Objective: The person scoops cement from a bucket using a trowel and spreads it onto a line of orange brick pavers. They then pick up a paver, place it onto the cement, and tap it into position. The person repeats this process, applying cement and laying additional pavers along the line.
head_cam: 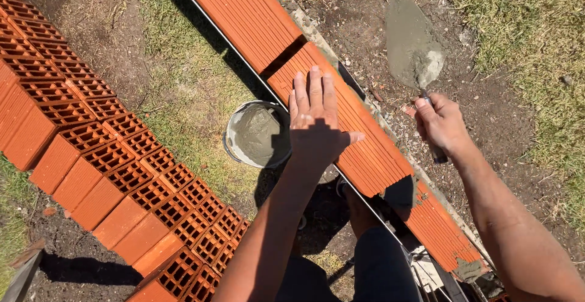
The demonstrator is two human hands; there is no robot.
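Left hand point(315, 125) flat, fingers spread, pressed on ribbed orange brick point(350, 132) in the wall course. Right hand point(440, 124) closed round trowel point(414, 52) loaded with mortar. Mortar bucket point(256, 134) just beside; stacked hollow bricks point(116, 156) farther left.

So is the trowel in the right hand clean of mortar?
No, the trowel held by the right hand carries a grey layer of mortar across its blade.
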